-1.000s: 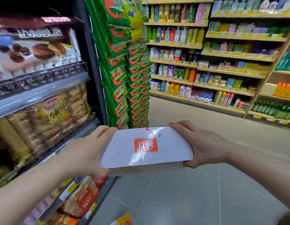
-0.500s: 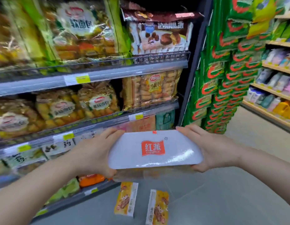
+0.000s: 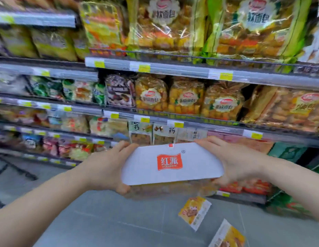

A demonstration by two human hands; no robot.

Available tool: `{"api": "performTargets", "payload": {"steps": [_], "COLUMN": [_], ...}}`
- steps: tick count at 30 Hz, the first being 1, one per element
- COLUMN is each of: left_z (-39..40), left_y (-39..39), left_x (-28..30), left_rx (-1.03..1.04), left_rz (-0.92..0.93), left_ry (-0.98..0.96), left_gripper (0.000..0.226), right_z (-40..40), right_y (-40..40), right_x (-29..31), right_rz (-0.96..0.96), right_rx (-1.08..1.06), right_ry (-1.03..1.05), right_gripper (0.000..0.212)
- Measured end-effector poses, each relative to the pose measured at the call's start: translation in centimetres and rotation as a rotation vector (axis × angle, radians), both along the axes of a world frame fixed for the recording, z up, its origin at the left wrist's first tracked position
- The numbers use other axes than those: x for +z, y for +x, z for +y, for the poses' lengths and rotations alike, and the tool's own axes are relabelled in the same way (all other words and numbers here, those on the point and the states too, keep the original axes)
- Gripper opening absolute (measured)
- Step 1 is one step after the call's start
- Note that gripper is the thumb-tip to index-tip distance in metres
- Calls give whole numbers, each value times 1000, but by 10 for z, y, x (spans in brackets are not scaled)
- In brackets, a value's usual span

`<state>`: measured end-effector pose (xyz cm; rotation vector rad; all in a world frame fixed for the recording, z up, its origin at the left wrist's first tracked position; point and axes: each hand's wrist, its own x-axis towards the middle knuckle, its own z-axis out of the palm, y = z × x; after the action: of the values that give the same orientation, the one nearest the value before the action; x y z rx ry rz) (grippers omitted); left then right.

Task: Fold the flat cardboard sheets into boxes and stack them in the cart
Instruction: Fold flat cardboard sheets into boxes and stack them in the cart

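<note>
I hold a white box (image 3: 171, 164) with a red logo on its top face at chest height, in front of shop shelves. A clear-wrapped lower part shows under its white top. My left hand (image 3: 108, 168) grips its left end, thumb under and fingers on the far edge. My right hand (image 3: 233, 163) grips its right end the same way. No cart is in view.
Shelves (image 3: 173, 68) packed with bagged bread and snacks fill the view ahead and to the left. Two yellow snack packets (image 3: 195, 212) (image 3: 228, 236) lie on the grey tiled floor (image 3: 101, 220) below my hands. A green display (image 3: 288, 154) stands at the right.
The view has swung left, from the aisle and far shelves to the bread shelves. Both hands have kept the box in the same grip in front of me.
</note>
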<state>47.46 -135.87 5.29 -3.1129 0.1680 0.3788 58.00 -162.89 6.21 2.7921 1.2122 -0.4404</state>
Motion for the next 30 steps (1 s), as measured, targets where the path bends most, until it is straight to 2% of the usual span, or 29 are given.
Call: {"api": "performTargets", "payload": {"steps": [5, 9, 14, 23, 30], "left_z": [108, 190, 277, 364, 433], "left_y": [-54, -94, -149, -202, -196], "left_x": [-17, -25, -36, -61, -64], "left_rx": [189, 299, 451, 711, 897], "left_rz": [40, 87, 42, 3, 18], "left_ry": [-20, -66, -91, -107, -159], "left_gripper": [100, 108, 114, 115, 115], "right_z": [134, 233, 354, 509, 625], "right_y": [-7, -15, -28, -40, -16], "right_x": [-15, -23, -30, -51, -69], "right_rz": [71, 122, 112, 130, 182], "right_rx": [181, 310, 496, 738, 872], "right_ry": [-38, -58, -90, -148, -157], "right_gripper": [108, 106, 108, 104, 106]}}
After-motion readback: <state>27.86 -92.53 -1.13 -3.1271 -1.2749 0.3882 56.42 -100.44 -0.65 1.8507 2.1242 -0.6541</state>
